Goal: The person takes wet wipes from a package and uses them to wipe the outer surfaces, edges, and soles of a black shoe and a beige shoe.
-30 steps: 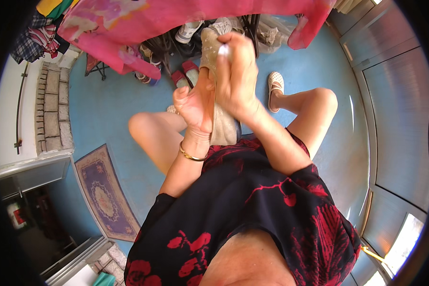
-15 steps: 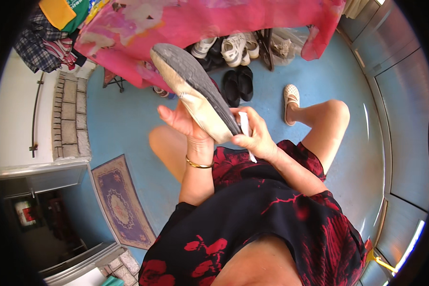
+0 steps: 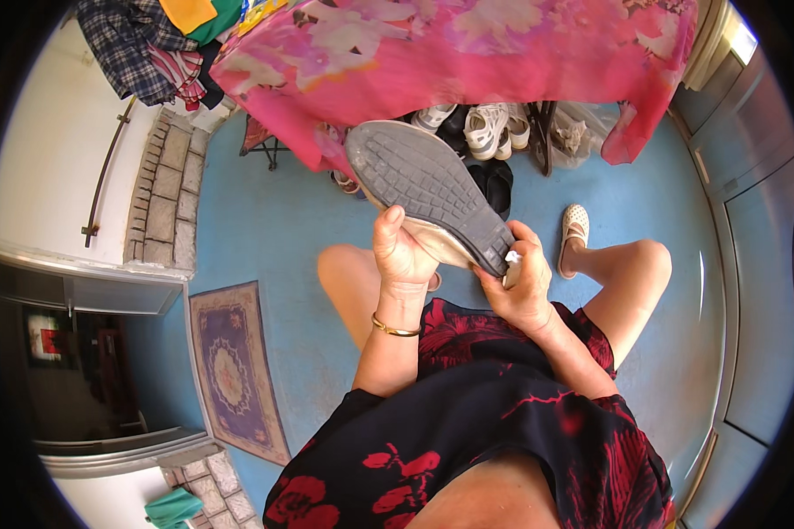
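A cream shoe (image 3: 432, 198) is held up over my lap, its grey treaded sole turned toward me and its toe pointing to the upper left. My left hand (image 3: 401, 251), with a gold bangle on its wrist, holds the shoe along the side; the thumb shows and the other fingers are hidden behind it. Around the heel end my right hand (image 3: 525, 286) is closed, its thumb and fingers at the sole's edge. A small white tissue or cloth (image 3: 512, 264) is tucked in the right hand, against the heel.
Beyond the shoe stands a table under a pink floral cloth (image 3: 468, 53). White sneakers (image 3: 487, 130), black shoes (image 3: 499, 187) and a clear plastic bag (image 3: 573, 132) are beneath or near it. A patterned mat (image 3: 234, 370) lies at left on the blue floor, and cabinets (image 3: 759, 238) line the right.
The shoe has rolled over so its sole now faces me fully. Both hands and the shoe sit further right and lower in the view, which has itself shifted.
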`<state>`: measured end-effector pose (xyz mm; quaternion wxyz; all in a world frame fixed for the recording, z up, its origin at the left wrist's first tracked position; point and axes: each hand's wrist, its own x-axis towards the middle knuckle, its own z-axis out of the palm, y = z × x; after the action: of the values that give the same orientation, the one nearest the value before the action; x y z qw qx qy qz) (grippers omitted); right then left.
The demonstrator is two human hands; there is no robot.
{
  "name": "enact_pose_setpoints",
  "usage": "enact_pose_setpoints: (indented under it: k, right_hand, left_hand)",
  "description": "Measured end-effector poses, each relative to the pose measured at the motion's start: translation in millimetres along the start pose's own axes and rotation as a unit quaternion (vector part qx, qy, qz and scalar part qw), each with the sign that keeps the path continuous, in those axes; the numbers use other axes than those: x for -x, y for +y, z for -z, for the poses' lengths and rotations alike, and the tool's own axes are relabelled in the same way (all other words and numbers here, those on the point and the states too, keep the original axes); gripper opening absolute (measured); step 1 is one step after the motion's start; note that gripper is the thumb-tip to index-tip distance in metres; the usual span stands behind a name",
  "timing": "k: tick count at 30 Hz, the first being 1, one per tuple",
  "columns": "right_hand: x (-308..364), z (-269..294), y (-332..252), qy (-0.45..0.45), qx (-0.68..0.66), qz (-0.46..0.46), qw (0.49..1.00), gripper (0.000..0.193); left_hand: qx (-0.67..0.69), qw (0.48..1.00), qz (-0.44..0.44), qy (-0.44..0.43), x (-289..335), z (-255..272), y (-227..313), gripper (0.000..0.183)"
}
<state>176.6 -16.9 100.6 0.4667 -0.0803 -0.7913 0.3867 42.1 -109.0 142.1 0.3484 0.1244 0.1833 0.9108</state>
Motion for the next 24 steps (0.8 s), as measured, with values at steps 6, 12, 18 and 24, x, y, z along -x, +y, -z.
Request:
enact_pose_setpoints:
  k: [6, 12, 18, 24]
  right_hand:
    - [3, 0, -2, -0.008, -0.033, -0.022, 0.999, 0.053]
    - [-3, 4, -14, -0.010, -0.210, -0.270, 0.940, 0.046]
    - [-8, -6, -7, -0.035, -0.216, -0.345, 0.913, 0.043]
    - [5, -10, -7, 0.040, 0.044, -0.020, 0.998, 0.030]
  left_hand:
    - [0.034, 0.999, 0.027, -0.018, 1, 8, 0, 0.053]
    - [-0.250, 0.963, 0.018, -0.094, 27, -3, -19, 0.041]
    - [-0.379, 0.925, -0.011, 0.019, 33, 8, -37, 0.032]
    - [-0.402, 0.914, -0.041, 0.037, 27, 15, -48, 0.033]
